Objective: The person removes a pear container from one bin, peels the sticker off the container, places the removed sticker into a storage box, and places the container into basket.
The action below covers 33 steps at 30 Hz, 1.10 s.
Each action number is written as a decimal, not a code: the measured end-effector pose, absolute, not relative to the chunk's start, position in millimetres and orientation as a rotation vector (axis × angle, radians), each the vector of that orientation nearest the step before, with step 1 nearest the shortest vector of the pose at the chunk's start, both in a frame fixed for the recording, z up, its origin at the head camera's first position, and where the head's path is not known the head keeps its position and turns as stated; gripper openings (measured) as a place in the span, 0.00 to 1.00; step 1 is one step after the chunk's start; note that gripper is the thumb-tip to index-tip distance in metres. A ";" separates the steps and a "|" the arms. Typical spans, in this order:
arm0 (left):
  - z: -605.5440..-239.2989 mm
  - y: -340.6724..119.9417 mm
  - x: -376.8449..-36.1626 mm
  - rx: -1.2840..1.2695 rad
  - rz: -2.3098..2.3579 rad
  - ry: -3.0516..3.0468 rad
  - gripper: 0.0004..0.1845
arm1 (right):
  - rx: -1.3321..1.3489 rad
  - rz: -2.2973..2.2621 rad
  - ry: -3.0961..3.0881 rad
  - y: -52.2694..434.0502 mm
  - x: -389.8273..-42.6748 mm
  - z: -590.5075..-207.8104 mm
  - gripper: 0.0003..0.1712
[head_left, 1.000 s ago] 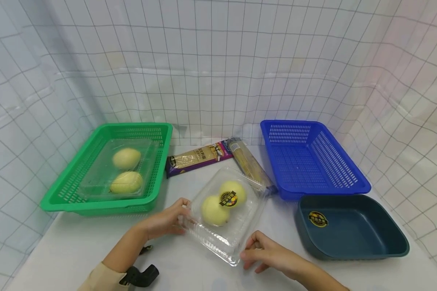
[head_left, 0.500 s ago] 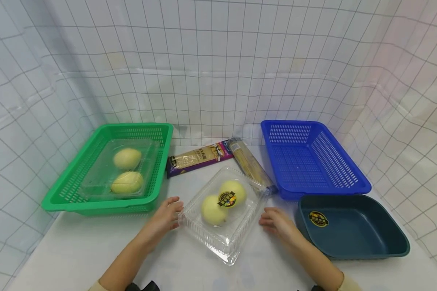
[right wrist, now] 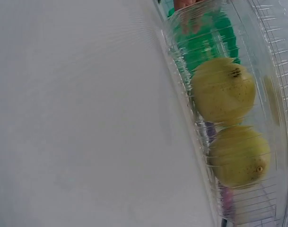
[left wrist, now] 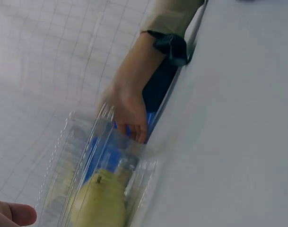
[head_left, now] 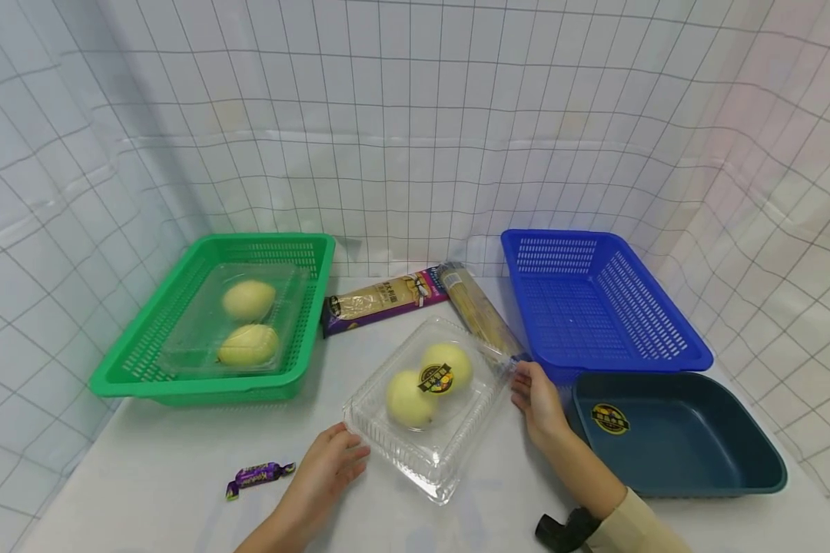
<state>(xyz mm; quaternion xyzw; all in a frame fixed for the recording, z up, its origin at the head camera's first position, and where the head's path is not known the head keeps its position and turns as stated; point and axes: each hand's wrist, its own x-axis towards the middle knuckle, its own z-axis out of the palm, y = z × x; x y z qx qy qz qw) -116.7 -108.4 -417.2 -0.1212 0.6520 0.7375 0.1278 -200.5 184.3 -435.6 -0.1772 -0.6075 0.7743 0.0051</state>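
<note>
A clear plastic clamshell box with two pale yellow pears inside stands slantwise on the white table, a black and gold sticker on its lid. My left hand is at its left front side, fingers relaxed and fingertips right at the edge; the left thumb shows beside the box in the left wrist view. My right hand is at the box's far right corner, its loosely extended fingers close against the rim. Through the clear wall, both pears show in the right wrist view.
A green basket at left holds another clear box of pears. Behind lie two pasta packets. At right stand a blue basket and a dark teal tub. A purple-wrapped candy lies front left.
My left hand has let go of the box, then moved nearer its front left side. The right hand has moved from the front corner to the far right corner. The candy has come into sight.
</note>
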 end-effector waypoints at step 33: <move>-422.4 -109.9 -131.2 -0.267 2.084 2.061 0.35 | -0.460 2.372 -1.988 181.6 -183.0 -438.7 0.11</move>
